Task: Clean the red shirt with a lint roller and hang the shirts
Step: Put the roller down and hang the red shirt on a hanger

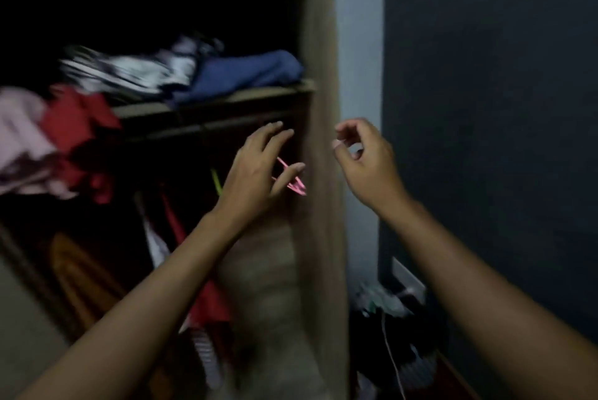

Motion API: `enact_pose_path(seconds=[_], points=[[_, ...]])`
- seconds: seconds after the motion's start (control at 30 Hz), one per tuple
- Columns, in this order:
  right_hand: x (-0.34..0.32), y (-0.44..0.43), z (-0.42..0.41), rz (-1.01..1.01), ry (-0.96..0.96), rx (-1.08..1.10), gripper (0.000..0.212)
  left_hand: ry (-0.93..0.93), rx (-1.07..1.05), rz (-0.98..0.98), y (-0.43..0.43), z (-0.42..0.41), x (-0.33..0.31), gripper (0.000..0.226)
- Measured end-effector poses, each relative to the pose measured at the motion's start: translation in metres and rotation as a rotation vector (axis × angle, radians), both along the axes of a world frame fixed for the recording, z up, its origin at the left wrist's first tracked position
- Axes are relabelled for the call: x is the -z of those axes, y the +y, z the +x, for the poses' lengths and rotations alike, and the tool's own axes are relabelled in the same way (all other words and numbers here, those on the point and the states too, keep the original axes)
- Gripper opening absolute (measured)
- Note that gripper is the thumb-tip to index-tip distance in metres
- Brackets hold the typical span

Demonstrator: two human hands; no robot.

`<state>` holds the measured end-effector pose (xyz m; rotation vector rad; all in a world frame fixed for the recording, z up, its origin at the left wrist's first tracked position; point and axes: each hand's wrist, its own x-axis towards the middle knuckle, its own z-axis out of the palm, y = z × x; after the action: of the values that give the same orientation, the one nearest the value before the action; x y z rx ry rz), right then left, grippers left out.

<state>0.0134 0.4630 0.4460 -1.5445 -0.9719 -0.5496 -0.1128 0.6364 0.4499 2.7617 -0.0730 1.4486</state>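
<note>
I look into a dark open wardrobe. My left hand is stretched out with fingers spread, just in front of a pink hanger hanging inside near the wardrobe's right wall; whether it touches the hanger is unclear. My right hand hovers beside the wardrobe's side panel, fingers loosely curled around nothing. A red garment droops from the shelf at left. Another red garment hangs lower, partly behind my left forearm. No lint roller shows.
Folded blue cloth and striped black-and-white cloth lie on the shelf, with pale pink cloth at far left. A yellow-green hanger hangs inside. A dark wall stands at right, with clutter and a white cable on the floor.
</note>
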Motion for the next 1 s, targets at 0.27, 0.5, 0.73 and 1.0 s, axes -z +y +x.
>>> enact_pose_path(seconds=[0.27,0.5,0.73,1.0], points=[[-0.127,0.139,-0.063,-0.095,-0.334,-0.213,0.018,-0.145,-0.214,0.213,0.104,-0.088,-0.116,0.050],[-0.171,0.215,-0.074,-0.387,-0.495,-0.143,0.040,0.126,-0.503,0.072,0.178,-0.110,-0.170,0.084],[-0.189,0.264,-0.051,-0.852,-0.545,-0.021,0.092,0.536,-0.693,-0.173,0.234,-0.095,-0.204,0.086],[-0.206,0.303,-0.055,-0.997,-0.613,0.149,0.071,0.437,-0.750,-0.083,0.244,-0.084,-0.193,0.055]])
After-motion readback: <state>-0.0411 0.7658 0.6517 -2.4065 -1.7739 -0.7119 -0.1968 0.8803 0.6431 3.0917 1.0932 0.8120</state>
